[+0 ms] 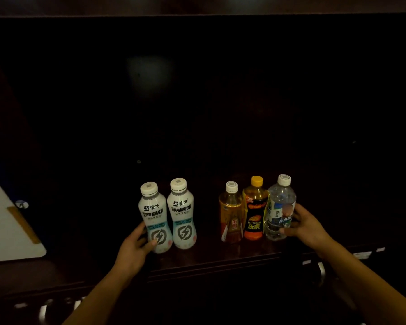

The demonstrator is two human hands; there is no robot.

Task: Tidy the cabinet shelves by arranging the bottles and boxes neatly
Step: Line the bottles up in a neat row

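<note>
Left thumb is curled across the low front of the outer white bottle, rest of the left hand wrapped round behind it, so that's a proper grip; right fingers and thumb curl round the clear water bottle from its outer side, so the right hand holds that one too. All five bottles stand upright in a row near the front lip of the dark shelf: second white bottle right against the first, then a gap, then the amber bottle, the orange bottle and the water one packed tight. My worry: shove either end inward and it's dominoes, since the bottles are tall and touching, and a tip forward goes straight off that edge. It's also really dim in there, easy to misjudge the gap
</note>
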